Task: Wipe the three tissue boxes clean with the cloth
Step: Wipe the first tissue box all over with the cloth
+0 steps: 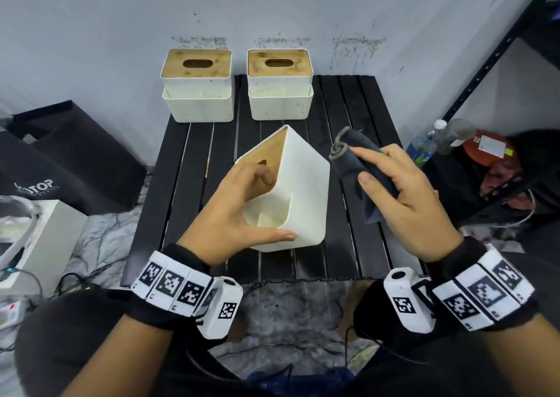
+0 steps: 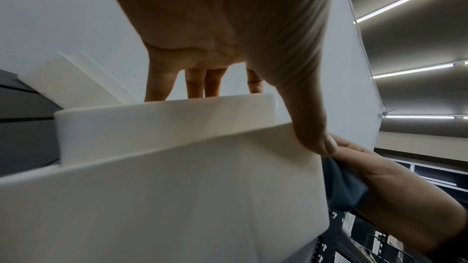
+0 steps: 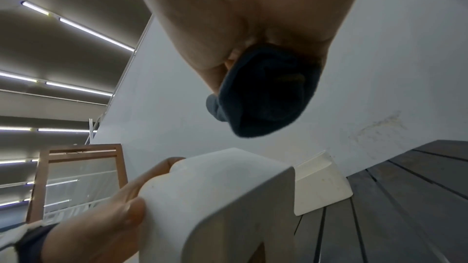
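A white tissue box [image 1: 303, 190] with a wooden lid is tilted on edge over the black slatted table [image 1: 348, 245]. My left hand [image 1: 239, 205] grips it, thumb along its lower side, fingers on the lid near the slot. In the left wrist view the box [image 2: 177, 197] fills the lower frame under my left hand [image 2: 228, 47]. My right hand [image 1: 403, 196] holds a dark blue cloth [image 1: 357, 166], pinched between thumb and fingers just right of the box. The cloth [image 3: 266, 91] hangs above the box [image 3: 222, 197] in the right wrist view. Two more tissue boxes [image 1: 197, 84] [image 1: 280, 83] stand at the back.
Black bags [image 1: 69, 160] and a white carton [image 1: 36, 239] lie on the floor at left. A black metal shelf [image 1: 485, 72] with bottles [image 1: 424, 145] and red items stands at right. A pale wall [image 1: 272, 8] runs close behind the table.
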